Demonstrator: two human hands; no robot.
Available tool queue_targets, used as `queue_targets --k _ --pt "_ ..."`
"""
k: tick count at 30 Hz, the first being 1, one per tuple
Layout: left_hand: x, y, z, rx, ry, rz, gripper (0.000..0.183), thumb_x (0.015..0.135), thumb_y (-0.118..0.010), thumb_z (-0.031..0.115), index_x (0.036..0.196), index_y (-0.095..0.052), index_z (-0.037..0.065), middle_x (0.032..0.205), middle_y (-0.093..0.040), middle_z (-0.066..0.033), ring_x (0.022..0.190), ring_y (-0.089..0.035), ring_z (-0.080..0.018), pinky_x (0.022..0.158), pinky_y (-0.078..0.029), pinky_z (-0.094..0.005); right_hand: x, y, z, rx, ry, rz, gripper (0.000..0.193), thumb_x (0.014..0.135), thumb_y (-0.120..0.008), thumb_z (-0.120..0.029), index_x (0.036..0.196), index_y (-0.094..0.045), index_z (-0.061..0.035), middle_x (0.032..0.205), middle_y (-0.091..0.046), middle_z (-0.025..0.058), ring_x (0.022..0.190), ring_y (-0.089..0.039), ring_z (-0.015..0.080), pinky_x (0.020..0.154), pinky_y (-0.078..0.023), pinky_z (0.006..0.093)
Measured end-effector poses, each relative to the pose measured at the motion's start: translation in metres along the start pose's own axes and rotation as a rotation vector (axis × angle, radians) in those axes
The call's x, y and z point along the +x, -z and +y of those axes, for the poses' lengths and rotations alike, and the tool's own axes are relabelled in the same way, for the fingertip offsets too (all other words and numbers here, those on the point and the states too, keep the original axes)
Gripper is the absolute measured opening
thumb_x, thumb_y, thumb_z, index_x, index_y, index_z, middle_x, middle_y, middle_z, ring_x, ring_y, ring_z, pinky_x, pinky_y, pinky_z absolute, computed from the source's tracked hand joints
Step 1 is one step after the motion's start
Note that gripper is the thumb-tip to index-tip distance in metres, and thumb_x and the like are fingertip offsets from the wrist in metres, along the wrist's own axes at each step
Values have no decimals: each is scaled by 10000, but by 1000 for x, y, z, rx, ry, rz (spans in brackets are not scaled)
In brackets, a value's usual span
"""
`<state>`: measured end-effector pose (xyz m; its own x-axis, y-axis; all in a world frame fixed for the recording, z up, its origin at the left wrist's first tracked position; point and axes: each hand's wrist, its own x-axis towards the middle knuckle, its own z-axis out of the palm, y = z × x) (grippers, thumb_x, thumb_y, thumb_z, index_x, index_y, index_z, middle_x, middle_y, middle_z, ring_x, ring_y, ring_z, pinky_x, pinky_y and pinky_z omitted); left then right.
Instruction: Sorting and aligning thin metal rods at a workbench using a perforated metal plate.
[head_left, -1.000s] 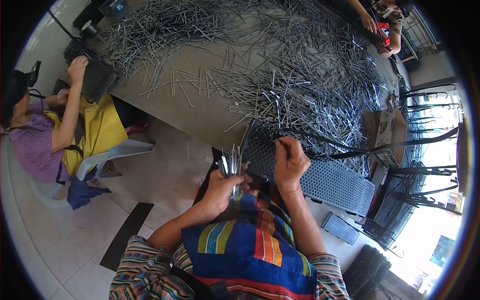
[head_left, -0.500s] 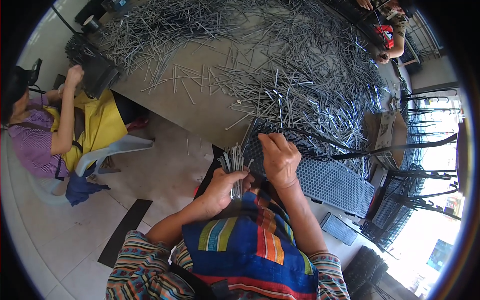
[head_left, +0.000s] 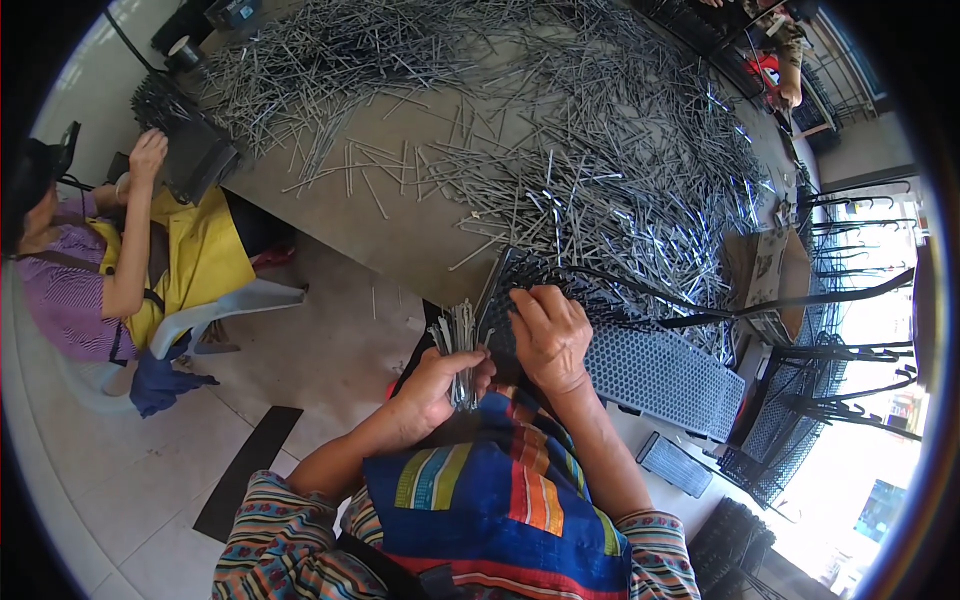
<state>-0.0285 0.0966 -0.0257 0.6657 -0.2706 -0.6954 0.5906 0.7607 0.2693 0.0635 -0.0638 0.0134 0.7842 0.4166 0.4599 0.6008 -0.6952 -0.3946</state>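
A bundle of thin grey metal rods with knobbed ends (head_left: 462,328) stands upright in my left hand (head_left: 435,390), whose fingers and thumb are wrapped round it. Just right of it, my right hand (head_left: 552,338) is closed in a pinch above the left end of a grey plate full of round holes (head_left: 665,375). What its fingertips hold, if anything, I cannot make out. Dark rods stand in the plate's far-left part behind my right hand. A large loose heap of rods (head_left: 620,210) covers the table beyond the plate.
A co-worker in a purple top and yellow apron (head_left: 200,240) sits at the left by a dark rack of rods (head_left: 200,150). Another person's arm (head_left: 790,75) shows at the far right. An open cardboard box (head_left: 785,275) and black wire racks (head_left: 850,350) stand right.
My right hand has moved slightly left and nearer to me. My left hand has lowered a little with the rod bundle. The arm at the far right has shifted.
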Motion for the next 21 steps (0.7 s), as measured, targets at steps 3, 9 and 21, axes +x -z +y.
queue_targets --k 3,9,21 --pt "-2 3 -1 -19 -22 -29 145 853 -663 61 960 -636 -33 795 -672 -143 676 -654 -216 593 -522 -317 5 -12 4 -69 110 -50 155 714 -657 -23 857 -656 -82 809 -583 44 671 -590 227 587 -442 345" --pt "-7 -9 5 31 12 49 130 864 -626 75 971 -596 7 777 -623 -110 631 -593 -185 540 -479 -301 6 -18 17 -78 204 13 219 667 -585 -47 885 -606 -55 823 -535 65 703 -563 222 614 -421 345" --pt "-3 -3 0 -2 56 11 145 864 -643 52 970 -624 -46 819 -669 -139 684 -647 -204 592 -512 -328 2 -15 13 -12 255 45 229 656 -598 -57 882 -626 -43 828 -584 79 674 -588 228 576 -431 346"
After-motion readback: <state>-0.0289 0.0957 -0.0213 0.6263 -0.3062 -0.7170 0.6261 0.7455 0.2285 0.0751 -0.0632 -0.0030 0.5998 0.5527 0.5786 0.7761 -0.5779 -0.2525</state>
